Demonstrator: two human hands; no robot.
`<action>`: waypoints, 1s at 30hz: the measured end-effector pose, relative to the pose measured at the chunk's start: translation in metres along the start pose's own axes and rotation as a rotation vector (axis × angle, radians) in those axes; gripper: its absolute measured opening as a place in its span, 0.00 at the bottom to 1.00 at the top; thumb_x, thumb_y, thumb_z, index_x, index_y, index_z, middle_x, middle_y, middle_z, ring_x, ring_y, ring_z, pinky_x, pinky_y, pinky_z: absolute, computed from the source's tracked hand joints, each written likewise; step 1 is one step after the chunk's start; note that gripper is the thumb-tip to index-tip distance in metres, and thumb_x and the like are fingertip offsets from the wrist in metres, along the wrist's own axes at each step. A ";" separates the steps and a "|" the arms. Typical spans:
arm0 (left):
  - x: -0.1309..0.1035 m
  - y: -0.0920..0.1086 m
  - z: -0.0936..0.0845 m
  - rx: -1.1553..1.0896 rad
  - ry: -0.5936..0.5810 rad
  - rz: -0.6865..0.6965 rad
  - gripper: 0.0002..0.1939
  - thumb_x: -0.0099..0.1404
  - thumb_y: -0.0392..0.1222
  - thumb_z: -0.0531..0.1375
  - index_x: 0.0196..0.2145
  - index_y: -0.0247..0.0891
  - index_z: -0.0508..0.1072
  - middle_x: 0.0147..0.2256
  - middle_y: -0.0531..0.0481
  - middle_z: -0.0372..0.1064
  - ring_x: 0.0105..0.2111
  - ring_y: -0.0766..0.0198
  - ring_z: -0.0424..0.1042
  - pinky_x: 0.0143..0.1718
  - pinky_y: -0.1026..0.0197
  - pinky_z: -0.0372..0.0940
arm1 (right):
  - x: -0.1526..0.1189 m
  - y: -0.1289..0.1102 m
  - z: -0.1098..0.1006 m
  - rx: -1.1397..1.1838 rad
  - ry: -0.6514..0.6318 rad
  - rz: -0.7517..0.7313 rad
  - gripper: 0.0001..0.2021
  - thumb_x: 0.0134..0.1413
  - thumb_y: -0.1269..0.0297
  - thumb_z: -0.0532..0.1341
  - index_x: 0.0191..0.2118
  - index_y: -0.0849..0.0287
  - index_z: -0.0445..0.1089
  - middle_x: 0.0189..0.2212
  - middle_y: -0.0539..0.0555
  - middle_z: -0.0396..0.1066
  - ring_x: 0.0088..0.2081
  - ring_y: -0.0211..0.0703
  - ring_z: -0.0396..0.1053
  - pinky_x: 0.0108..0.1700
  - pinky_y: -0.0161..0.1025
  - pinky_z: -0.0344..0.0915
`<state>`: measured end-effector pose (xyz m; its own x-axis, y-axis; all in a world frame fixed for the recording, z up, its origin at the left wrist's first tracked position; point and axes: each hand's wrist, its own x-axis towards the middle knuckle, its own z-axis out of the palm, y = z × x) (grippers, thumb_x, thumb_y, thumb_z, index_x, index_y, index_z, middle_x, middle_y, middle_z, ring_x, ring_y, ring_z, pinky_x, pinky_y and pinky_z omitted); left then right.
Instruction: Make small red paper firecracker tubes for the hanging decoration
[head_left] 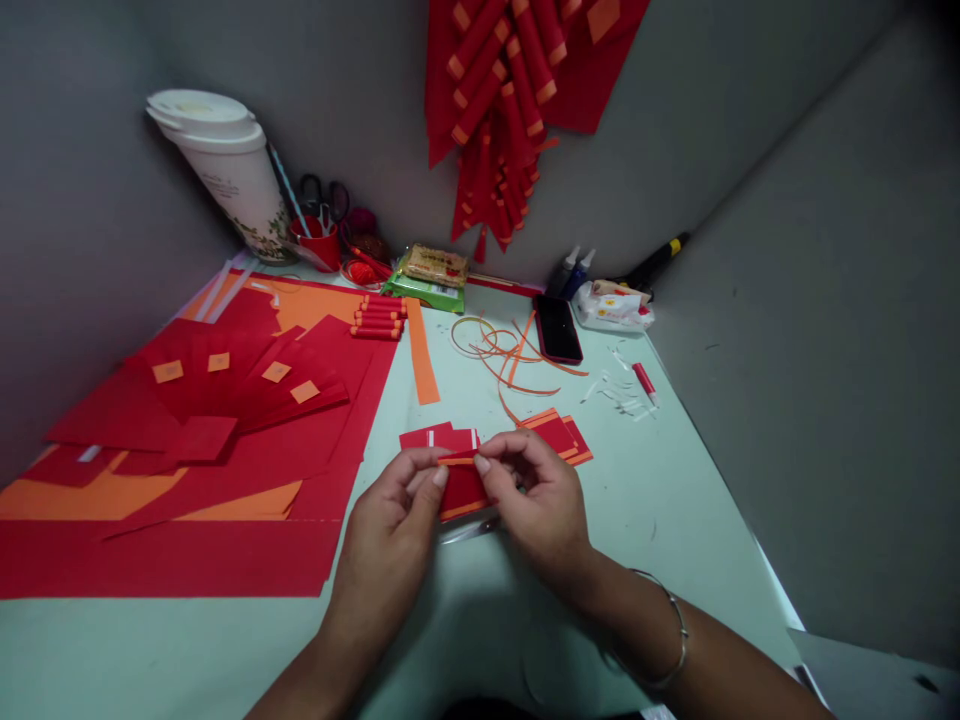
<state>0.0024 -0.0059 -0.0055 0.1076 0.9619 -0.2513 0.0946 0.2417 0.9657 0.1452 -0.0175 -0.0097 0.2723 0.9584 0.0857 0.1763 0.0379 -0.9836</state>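
Observation:
Between my two hands is a small red paper piece (463,488) with orange strips along its upper and lower edges. My left hand (395,515) pinches its left side with thumb and fingers. At the upper right corner, my right hand (541,498) grips it the same way. A metal tool, partly hidden, lies on the table under the paper. Just beyond my fingers rest red paper pieces with white strips (442,438). More red cards with orange edges (559,437) are stacked beside my right hand.
Large red and orange sheets (247,560) cover the left side. Small red rolls (379,318), an orange strip (423,355), curled orange strips (517,360) and a phone (557,328) lie farther back. A white cup (232,180) stands at the back left; red paper firecrackers (517,90) hang on the wall.

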 end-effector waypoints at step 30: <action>-0.005 0.003 -0.001 0.107 0.024 -0.015 0.13 0.65 0.51 0.59 0.43 0.42 0.75 0.37 0.51 0.77 0.38 0.58 0.72 0.39 0.59 0.63 | 0.000 0.003 -0.003 -0.251 0.028 -0.254 0.05 0.54 0.72 0.60 0.34 0.56 0.71 0.27 0.48 0.67 0.24 0.35 0.61 0.27 0.35 0.62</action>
<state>0.0012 -0.0097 -0.0010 0.0817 0.9613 -0.2631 0.2010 0.2427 0.9490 0.1483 -0.0182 -0.0123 0.2153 0.9191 0.3300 0.4673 0.1998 -0.8613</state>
